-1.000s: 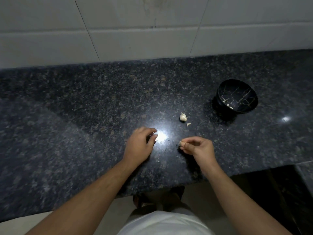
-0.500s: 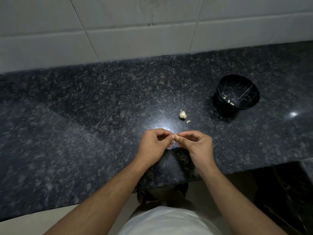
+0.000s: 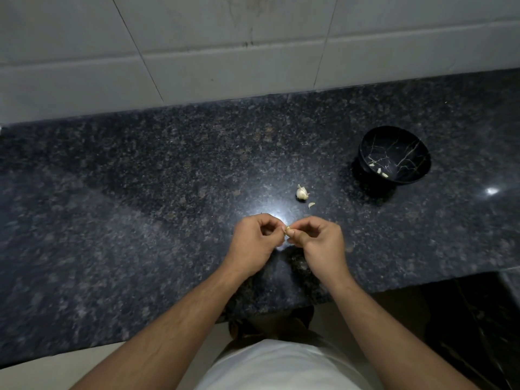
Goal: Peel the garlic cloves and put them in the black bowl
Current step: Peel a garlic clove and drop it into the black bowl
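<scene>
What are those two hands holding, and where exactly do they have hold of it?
A small garlic clove, pinched at its ends between the fingertips of the left hand and right hand, above the counter.

Garlic bulb (image 3: pixel 301 192) mid-counter (image 3: pixel 140 220), loose clove (image 3: pixel 311 205) just beside it, bowl (image 3: pixel 405 144) off right, peeled cloves (image 3: pixel 380 169) inside, hands nearer front edge.

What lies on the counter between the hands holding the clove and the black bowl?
In the head view, a partial garlic bulb and a small loose piece lie near the hands; from there to the black bowl the counter is bare.
</scene>
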